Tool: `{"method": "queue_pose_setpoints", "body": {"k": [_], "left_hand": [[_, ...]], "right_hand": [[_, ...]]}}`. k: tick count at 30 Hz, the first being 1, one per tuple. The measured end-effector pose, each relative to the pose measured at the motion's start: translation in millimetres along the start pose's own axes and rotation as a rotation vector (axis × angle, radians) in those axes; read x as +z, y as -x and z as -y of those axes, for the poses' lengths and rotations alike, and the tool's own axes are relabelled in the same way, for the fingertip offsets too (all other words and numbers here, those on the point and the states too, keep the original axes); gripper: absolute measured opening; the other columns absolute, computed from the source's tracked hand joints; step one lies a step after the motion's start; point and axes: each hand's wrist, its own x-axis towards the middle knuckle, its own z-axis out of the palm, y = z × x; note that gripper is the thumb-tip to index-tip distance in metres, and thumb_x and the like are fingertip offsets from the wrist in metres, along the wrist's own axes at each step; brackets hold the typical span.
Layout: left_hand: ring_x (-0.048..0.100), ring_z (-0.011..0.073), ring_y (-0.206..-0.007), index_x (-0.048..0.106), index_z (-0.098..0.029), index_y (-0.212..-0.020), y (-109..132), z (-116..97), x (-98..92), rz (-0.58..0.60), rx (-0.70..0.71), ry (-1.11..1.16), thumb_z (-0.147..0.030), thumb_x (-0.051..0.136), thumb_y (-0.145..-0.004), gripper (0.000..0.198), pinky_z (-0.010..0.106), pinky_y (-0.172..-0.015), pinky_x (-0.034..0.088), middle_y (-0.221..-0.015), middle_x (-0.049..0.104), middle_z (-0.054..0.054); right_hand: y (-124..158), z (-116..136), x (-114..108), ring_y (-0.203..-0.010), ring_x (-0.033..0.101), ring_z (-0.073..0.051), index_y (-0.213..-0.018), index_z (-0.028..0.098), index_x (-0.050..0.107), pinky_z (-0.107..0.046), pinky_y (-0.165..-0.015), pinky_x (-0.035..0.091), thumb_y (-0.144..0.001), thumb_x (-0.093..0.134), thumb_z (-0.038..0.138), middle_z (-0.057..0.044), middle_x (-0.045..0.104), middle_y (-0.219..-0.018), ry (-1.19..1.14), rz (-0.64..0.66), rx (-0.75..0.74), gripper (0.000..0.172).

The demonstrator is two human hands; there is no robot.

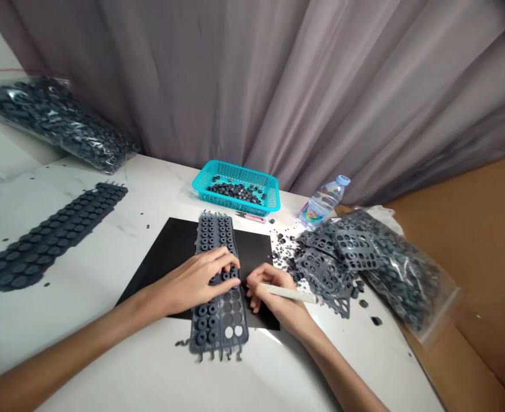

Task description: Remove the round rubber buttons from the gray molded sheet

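We're mid-sheet on punching rubber rings out of the moulded rubber sheet (219, 280), which lies lengthwise on a black mat (170, 252) on the white surface (106, 297).

L hand (196, 277): flat grip, fingers spread and pressed down on the sheet's middle, pinning it; nothing enclosed. R hand (273, 297): closed in a pen-style grip round a thin white rod tool (289, 294), tip aimed at the sheet's right edge, just beside the L fingertips.

Sheet state: just below the L grip, on the side near us, several cells are already empty round holes, two showing white surface through. The rows beyond the L grip and the left columns near us have rings in place. So we judge it roughly a third done, working row by row.

Next move, as we read it: set the tool tip on the next filled cell right beside the L fingers and push the ring out, w/ L hand holding the sheet flat so it doesn't lift. Then slide the L grip up the sheet.

Right of the R grip: loose rings (284, 252) and a pile of emptied sheets (325, 269), plus a clear bag (402, 280) of them. Beyond both grips: teal basket (237, 186) w/ rings, water bottle (323, 201). Far left of the L grip: another full sheet (50, 234).
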Motion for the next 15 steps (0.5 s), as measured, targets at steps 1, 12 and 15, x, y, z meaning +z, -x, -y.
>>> {"method": "queue_pose_setpoints", "body": {"k": [1, 12, 15], "left_hand": [[0.068, 0.0225, -0.1, 0.063, -0.023, -0.121, 5.1, -1.9, 3.5, 0.022, -0.002, 0.0, -0.04, 0.059, -0.103, 0.025, 0.038, -0.088, 0.056, -0.111, 0.064, 0.004], [0.064, 0.0225, -0.108, 0.062, -0.025, -0.124, 15.3, -2.0, -1.0, 0.157, 0.045, -0.024, -0.036, 0.054, -0.107, 0.022, 0.04, -0.097, 0.05, -0.117, 0.058, 0.005], [0.063, 0.0222, -0.107, 0.063, -0.025, -0.121, 16.8, -1.4, -1.2, 0.154, 0.043, -0.017, -0.039, 0.056, -0.106, 0.022, 0.039, -0.097, 0.049, -0.116, 0.058, 0.005]], "right_hand": [[0.5, 0.1, -0.1, -0.056, 0.064, -0.012, -0.093, 0.017, 0.062, -0.022, -0.054, 0.053, -0.093, 0.07, 0.036, -0.001, 0.068, -0.077, 0.006, 0.009, -0.001, 0.021], [7.4, 7.0, 6.6, -0.057, 0.064, -0.012, -0.092, 0.017, 0.063, -0.021, -0.054, 0.052, -0.093, 0.066, 0.024, 0.0, 0.068, -0.075, 0.039, 0.018, 0.034, 0.008], [6.9, 6.6, 7.3, -0.057, 0.064, -0.012, -0.091, 0.017, 0.063, -0.021, -0.054, 0.052, -0.093, 0.064, 0.022, 0.0, 0.068, -0.075, 0.044, 0.04, 0.044, 0.006]]}}
